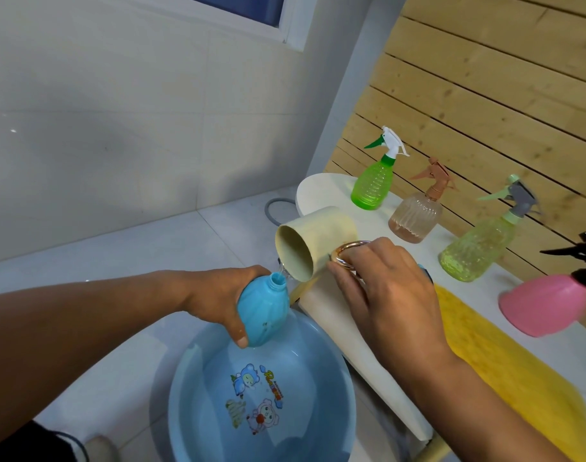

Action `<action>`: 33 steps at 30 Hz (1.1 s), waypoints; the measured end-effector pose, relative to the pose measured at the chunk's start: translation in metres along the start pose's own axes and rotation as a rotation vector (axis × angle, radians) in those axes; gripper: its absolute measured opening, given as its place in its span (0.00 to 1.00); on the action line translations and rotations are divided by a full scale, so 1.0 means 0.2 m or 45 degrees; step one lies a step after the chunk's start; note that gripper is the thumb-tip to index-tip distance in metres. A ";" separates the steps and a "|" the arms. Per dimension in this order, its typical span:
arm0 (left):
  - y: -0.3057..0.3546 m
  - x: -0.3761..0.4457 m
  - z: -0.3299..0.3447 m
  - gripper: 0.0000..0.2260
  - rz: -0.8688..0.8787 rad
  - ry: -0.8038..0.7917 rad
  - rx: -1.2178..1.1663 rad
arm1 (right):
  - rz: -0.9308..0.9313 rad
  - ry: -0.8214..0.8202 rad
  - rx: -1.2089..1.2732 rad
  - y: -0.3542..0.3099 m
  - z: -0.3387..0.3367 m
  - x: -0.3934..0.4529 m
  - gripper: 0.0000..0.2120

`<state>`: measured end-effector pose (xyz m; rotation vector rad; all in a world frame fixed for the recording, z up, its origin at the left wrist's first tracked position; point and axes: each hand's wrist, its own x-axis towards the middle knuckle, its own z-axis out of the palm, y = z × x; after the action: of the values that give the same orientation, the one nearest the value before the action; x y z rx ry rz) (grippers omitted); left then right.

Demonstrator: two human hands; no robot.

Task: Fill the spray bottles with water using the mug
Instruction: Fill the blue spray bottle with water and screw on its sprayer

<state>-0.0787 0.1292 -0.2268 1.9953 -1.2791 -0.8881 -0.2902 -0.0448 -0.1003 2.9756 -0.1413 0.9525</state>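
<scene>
My left hand [223, 300] grips a blue bottle [263, 313] with its spray head off, held tilted above the blue basin [185, 395]. My right hand [381, 288] holds a cream mug [318, 241] by its gold ring handle [346, 256]. The mug is tipped on its side with its mouth to the left, and a thin stream of water falls from its rim into the bottle's open neck [278, 281]. The basin on the floor holds water and shows cartoon figures on its bottom.
On the white table [321, 191] stand a green spray bottle [373, 185], a peach one [416, 216], a pale green one [478, 248] and a pink one with a black head [544, 303]. A yellow cloth [504, 365] lies on the table. A grey hose [278, 211] lies on the tiled floor.
</scene>
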 end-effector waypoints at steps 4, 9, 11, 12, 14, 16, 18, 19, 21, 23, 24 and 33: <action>-0.01 0.01 0.00 0.47 0.016 -0.005 -0.022 | -0.110 0.085 -0.079 -0.02 -0.01 -0.01 0.10; 0.00 0.01 0.01 0.46 0.035 -0.001 -0.019 | -0.235 0.179 -0.228 -0.04 -0.03 -0.01 0.09; 0.00 0.01 0.00 0.46 0.038 -0.001 -0.023 | -0.280 0.197 -0.260 -0.04 -0.03 0.00 0.09; 0.00 0.01 0.00 0.46 0.040 0.003 -0.025 | -0.310 0.195 -0.265 -0.04 -0.03 0.00 0.08; 0.00 0.01 0.00 0.46 0.035 0.013 -0.027 | -0.339 0.187 -0.271 -0.04 -0.02 0.00 0.08; 0.00 0.01 0.01 0.45 0.019 0.027 -0.049 | -0.257 0.173 -0.281 -0.04 -0.01 -0.01 0.10; 0.00 0.01 0.01 0.44 -0.002 0.033 -0.077 | -0.095 0.117 -0.310 -0.05 0.01 -0.02 0.11; 0.00 0.00 0.01 0.42 -0.010 0.023 -0.082 | -0.008 0.076 -0.324 -0.05 0.03 -0.03 0.12; -0.01 -0.01 0.00 0.41 -0.027 -0.014 -0.080 | 0.148 -0.013 -0.316 -0.06 0.07 -0.03 0.13; -0.03 -0.03 0.00 0.40 -0.040 -0.041 -0.062 | 0.275 -0.131 -0.229 -0.04 0.10 -0.02 0.14; -0.04 -0.04 0.00 0.40 -0.045 -0.051 -0.061 | 0.338 -0.208 -0.168 -0.03 0.11 -0.01 0.14; -0.11 -0.07 -0.02 0.39 -0.049 -0.026 -0.081 | 0.663 -0.790 0.030 0.15 0.63 -0.14 0.14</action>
<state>-0.0685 0.1506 -0.2376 1.9715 -1.2125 -0.9583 -0.2434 -0.0782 -0.2199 3.1966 -0.9415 -0.0165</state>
